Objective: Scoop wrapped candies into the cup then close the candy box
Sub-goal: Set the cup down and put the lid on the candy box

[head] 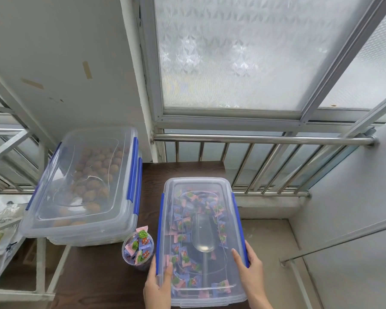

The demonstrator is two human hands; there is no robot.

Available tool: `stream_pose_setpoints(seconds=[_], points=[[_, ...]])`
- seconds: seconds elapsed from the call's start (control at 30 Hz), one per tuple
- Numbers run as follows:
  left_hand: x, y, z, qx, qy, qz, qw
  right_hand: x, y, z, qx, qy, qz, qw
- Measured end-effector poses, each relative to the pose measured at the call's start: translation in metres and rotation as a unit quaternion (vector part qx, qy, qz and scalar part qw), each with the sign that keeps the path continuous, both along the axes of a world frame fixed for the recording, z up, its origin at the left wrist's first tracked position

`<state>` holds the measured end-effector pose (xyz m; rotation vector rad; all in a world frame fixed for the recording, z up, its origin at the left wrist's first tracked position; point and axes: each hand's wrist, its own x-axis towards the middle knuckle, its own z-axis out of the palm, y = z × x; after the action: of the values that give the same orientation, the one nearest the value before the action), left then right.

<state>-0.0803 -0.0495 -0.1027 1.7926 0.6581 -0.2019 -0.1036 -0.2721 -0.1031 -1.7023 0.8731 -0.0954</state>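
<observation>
The clear candy box [201,295] lies on the dark table with its transparent lid [198,186] on top. Through the lid I see several wrapped candies [183,219] and a clear scoop [202,235] resting inside. Blue latches run along both long sides. My left hand [157,284] grips the near left edge at the left latch [159,233], thumb on the lid. On the near right edge my right hand [249,270] holds the box by the right latch [240,230]. A clear cup [137,249] filled with wrapped candies stands just left of the box.
A second, larger lidded box [83,188] with round brown nuts sits at the left, overhanging the table [98,275]. A metal railing [263,139] and frosted window rise behind. A white shelf frame [40,264] with bags stands at far left.
</observation>
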Motion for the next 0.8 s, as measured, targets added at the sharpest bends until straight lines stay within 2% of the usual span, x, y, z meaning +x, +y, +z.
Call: stream_pose_setpoints(seconds=[0.4, 0.8], points=[[-0.006, 0.004, -0.008, 0.071, -0.061, -0.040, 0.995, -0.005, 0.010, -0.005, -0.050, 0.009, -0.014, 0.999], [-0.007, -0.004, -0.015, 0.089, -0.053, -0.029, 0.994, -0.004, 0.005, -0.005, -0.044, 0.011, 0.001, 0.999]])
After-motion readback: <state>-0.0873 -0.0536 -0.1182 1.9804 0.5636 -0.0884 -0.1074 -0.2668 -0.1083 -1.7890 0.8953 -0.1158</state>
